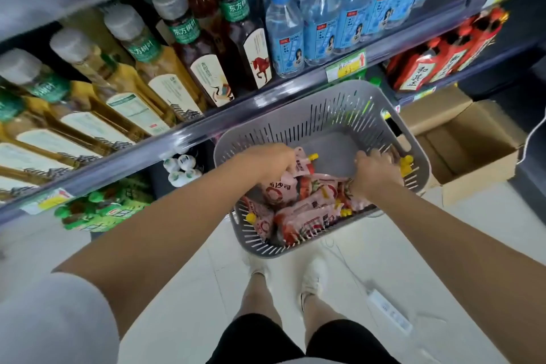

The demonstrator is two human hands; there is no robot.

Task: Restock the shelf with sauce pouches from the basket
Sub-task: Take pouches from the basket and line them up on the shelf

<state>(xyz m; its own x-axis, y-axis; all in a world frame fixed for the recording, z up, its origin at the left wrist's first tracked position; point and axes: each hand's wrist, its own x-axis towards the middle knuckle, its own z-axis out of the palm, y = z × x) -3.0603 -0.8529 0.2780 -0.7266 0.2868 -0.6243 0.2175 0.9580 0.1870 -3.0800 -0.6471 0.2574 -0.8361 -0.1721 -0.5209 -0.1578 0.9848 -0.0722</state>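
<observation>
A grey slotted plastic basket (331, 115) stands on the floor below the shelves. Several pink and red sauce pouches (304, 213) with yellow caps lie in its near half. My left hand (270, 161) is inside the basket and grips a pink pouch (302, 164) whose yellow cap points right. My right hand (375, 170) reaches in at the basket's right side, its fingers curled round pouches (405, 163) with yellow caps against the wall. The far part of the basket floor is bare.
Shelves (266, 100) run across the top, holding tea bottles (177, 47) at left, blue water bottles (319, 18) in the middle and red packs (443, 59) at right. An open cardboard box (461, 142) sits right of the basket. A white power strip (388, 312) lies by my feet.
</observation>
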